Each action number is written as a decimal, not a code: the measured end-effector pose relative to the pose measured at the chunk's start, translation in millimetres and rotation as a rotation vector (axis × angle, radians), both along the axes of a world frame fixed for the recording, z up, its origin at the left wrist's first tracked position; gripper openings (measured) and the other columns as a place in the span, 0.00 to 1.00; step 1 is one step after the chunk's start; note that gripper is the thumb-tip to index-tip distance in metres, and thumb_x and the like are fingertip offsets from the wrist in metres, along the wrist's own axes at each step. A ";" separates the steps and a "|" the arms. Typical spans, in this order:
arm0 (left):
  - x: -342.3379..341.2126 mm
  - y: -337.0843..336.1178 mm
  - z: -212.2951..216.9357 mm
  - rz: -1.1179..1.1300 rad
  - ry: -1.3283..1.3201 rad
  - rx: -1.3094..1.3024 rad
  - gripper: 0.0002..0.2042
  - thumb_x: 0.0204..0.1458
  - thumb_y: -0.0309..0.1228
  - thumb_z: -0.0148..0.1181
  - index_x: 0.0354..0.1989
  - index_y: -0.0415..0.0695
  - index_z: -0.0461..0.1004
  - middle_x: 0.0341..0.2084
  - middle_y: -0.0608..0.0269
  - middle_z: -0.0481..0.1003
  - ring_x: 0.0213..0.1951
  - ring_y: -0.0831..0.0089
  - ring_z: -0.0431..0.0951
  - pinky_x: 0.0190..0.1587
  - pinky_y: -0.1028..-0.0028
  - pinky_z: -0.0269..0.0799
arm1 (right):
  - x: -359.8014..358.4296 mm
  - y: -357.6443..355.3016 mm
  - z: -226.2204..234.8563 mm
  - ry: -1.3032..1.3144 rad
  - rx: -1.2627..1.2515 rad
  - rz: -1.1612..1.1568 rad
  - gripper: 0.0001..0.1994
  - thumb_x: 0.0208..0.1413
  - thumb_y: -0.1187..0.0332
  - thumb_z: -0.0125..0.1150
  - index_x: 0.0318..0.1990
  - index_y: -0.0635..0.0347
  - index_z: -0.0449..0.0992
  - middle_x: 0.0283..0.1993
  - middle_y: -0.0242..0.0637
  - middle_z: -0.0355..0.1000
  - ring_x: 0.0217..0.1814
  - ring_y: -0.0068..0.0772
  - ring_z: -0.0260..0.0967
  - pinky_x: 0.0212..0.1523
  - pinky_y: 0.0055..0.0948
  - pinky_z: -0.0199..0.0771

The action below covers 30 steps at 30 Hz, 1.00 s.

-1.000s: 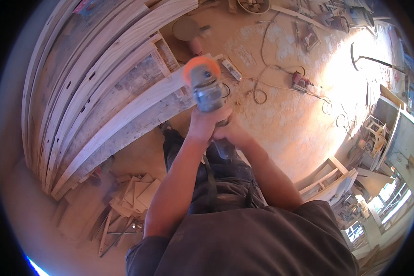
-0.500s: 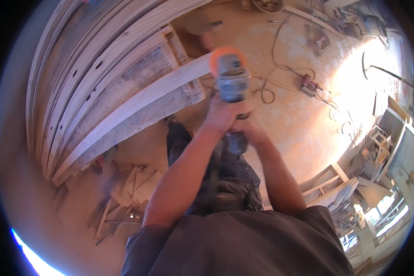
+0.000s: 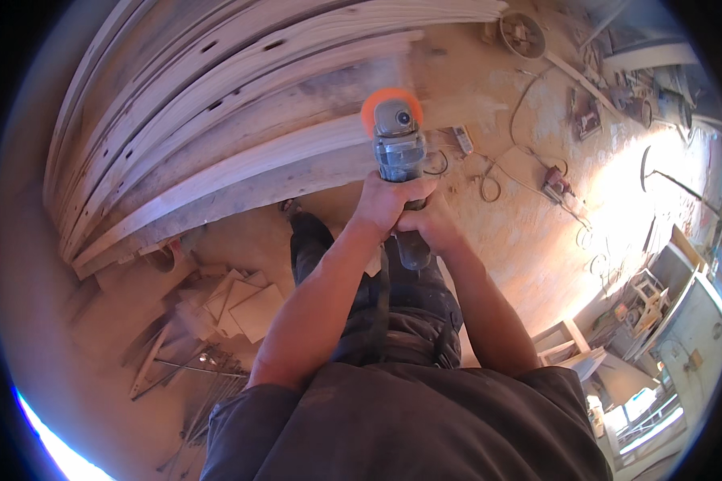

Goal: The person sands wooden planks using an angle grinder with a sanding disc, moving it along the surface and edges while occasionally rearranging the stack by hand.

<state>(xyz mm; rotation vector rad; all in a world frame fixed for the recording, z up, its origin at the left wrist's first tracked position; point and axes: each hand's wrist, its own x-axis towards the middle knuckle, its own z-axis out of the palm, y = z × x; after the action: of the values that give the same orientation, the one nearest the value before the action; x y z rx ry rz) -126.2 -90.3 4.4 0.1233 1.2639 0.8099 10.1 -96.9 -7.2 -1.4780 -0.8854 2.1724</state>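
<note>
At centre frame I saw both hands wrapped around one grey angle grinder (image 3: 399, 152): the left hand (image 3: 387, 202) had its fingers closed round the body, the right hand (image 3: 430, 228) gripped the rear handle. Its orange disc (image 3: 377, 104) met the top plank (image 3: 241, 164) of a stack of long curved boards upper left. Square offcuts (image 3: 241, 309) lay lower left, cables (image 3: 497, 172) and another power tool (image 3: 557, 186) on the dusty floor (image 3: 521, 240) at right.
</note>
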 end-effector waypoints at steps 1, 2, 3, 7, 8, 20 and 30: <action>-20.3 -8.2 2.2 0.017 -0.007 -0.004 0.12 0.47 0.27 0.74 0.39 0.40 0.80 0.32 0.65 0.80 0.33 0.73 0.79 0.38 0.68 0.76 | -17.8 -5.4 0.2 0.006 -0.009 0.023 0.16 0.37 0.76 0.70 0.38 0.66 0.78 0.31 0.33 0.77 0.33 0.24 0.75 0.34 0.28 0.75; -40.2 -17.2 2.0 0.032 -0.005 -0.001 0.12 0.47 0.27 0.74 0.39 0.40 0.80 0.32 0.65 0.80 0.33 0.73 0.79 0.37 0.68 0.76 | -36.6 -11.5 -1.0 0.013 -0.019 0.047 0.17 0.36 0.76 0.70 0.38 0.66 0.77 0.32 0.33 0.77 0.33 0.24 0.75 0.34 0.28 0.76; -61.3 -27.3 0.5 0.047 -0.004 0.002 0.12 0.47 0.27 0.75 0.39 0.40 0.80 0.31 0.65 0.79 0.32 0.73 0.79 0.37 0.69 0.76 | -57.3 -18.1 -2.2 0.019 -0.028 0.072 0.17 0.36 0.76 0.70 0.39 0.66 0.77 0.32 0.32 0.77 0.34 0.23 0.75 0.35 0.28 0.76; -154.2 -69.0 -1.8 0.153 -0.043 0.055 0.15 0.45 0.32 0.76 0.37 0.37 0.82 0.32 0.60 0.82 0.33 0.72 0.81 0.38 0.70 0.78 | -153.0 -49.8 -3.1 -0.004 0.045 0.113 0.17 0.36 0.76 0.71 0.38 0.67 0.78 0.32 0.33 0.77 0.35 0.24 0.75 0.36 0.28 0.77; -179.1 -81.6 -7.2 0.158 0.002 0.053 0.13 0.45 0.31 0.76 0.37 0.38 0.82 0.32 0.62 0.81 0.32 0.72 0.80 0.37 0.70 0.77 | -180.0 -58.6 -1.4 -0.016 0.048 0.127 0.17 0.36 0.76 0.71 0.38 0.67 0.78 0.32 0.33 0.77 0.35 0.24 0.75 0.37 0.28 0.77; -509.9 -245.4 -27.8 0.643 -0.058 0.044 0.12 0.54 0.31 0.66 0.42 0.36 0.80 0.37 0.58 0.81 0.38 0.66 0.81 0.46 0.67 0.77 | -533.0 -151.3 2.6 0.179 0.089 0.548 0.18 0.32 0.75 0.68 0.37 0.64 0.79 0.32 0.33 0.75 0.36 0.27 0.73 0.37 0.29 0.74; -492.9 -242.1 -18.0 0.618 0.011 0.036 0.14 0.52 0.31 0.66 0.43 0.34 0.79 0.37 0.57 0.81 0.38 0.65 0.81 0.46 0.66 0.77 | -518.4 -155.3 -1.1 0.109 0.086 0.547 0.25 0.32 0.71 0.70 0.44 0.66 0.77 0.34 0.38 0.78 0.38 0.31 0.77 0.39 0.32 0.77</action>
<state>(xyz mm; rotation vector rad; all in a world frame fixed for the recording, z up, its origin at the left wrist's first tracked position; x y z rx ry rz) -619.0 -332.4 -13.7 -0.2487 1.3121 1.3608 -508.4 -252.2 -8.3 -1.1542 -1.4566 2.5145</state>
